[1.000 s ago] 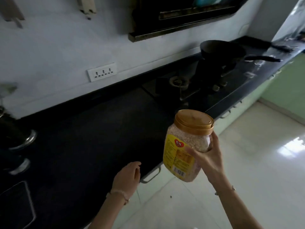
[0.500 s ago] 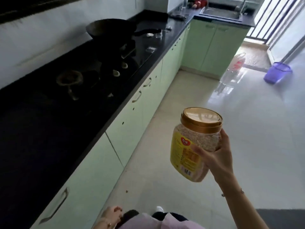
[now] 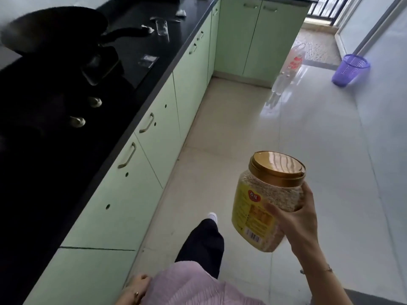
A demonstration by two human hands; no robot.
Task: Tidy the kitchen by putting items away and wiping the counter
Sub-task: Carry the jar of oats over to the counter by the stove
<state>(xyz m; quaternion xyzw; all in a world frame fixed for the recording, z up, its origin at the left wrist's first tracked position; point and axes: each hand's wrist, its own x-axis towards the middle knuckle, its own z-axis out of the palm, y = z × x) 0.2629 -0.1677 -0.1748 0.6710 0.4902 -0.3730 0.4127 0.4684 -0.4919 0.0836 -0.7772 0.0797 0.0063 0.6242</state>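
A clear plastic jar [image 3: 262,201] of pale grains, with a gold lid and a yellow label, is held upright over the floor at the lower right. My right hand [image 3: 297,221] grips it from behind, fingers wrapped round its side. My left hand [image 3: 135,287] hangs low at the bottom edge beside my pink shirt, fingers curled with nothing in them. The black counter [image 3: 154,38] runs along the left, apart from the jar.
A black pan [image 3: 55,29] sits on the stove [image 3: 66,102] at the upper left. A glass [image 3: 161,28] and small wrappers lie further down the counter. Green cabinets [image 3: 123,194] line the left. A plastic bottle [image 3: 295,60] and a purple basket [image 3: 350,70] stand on the tiled floor ahead.
The view has swung right from the counter and wall to the floor and cabinets. My left hand dropped from the counter edge to my side. The jar stays in my right hand.
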